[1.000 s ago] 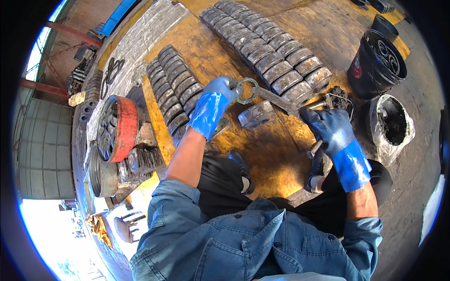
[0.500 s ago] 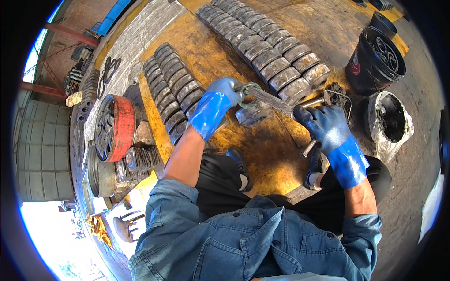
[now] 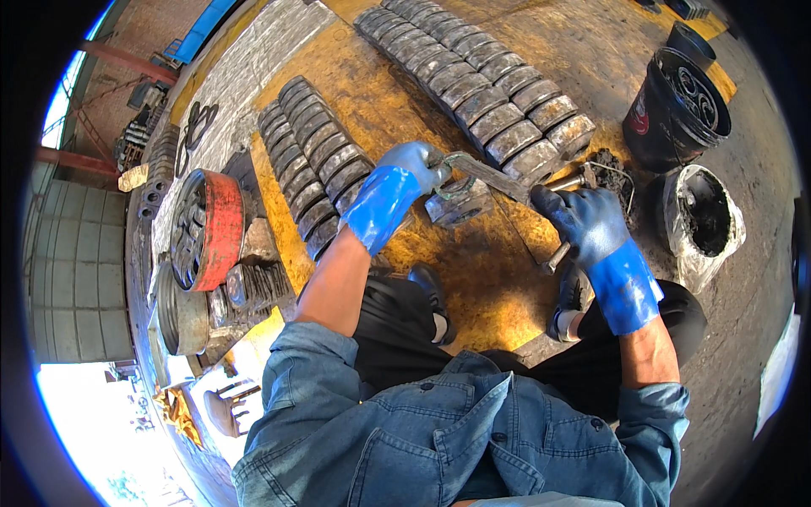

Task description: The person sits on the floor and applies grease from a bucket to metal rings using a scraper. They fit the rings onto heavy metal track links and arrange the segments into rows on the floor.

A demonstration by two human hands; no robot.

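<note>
My left hand [image 3: 412, 165], in a blue rubber glove, is closed round the near end of a flat, dark strip-like tool [image 3: 494, 179] with greenish cord or wire at its held end. The strip slants right toward my right hand [image 3: 581, 215], whose blue glove has darkened fingers. That hand is closed, and a metal rod [image 3: 557, 255] sticks out below its fist; its fingertips come close to the strip's far end, and I cannot tell whether they touch. A second metal bar [image 3: 568, 182] shows just above the knuckles. Below the strip, a short grey metal block [image 3: 459, 203] rests on the floor.
Double rows of grimy metal cylinders [image 3: 308, 152] [image 3: 490, 93] lie ahead on the yellow-stained floor. At right stand a black bucket [image 3: 667, 127] holding rings and a bag-lined container [image 3: 710, 232] of dark matter. A red-rimmed drum [image 3: 221, 228] sits at left.
My left hand has shifted slightly right, and the strip, blurred before, now looks sharper and flatter. My right hand and the rod below it have risen slightly in view.
</note>
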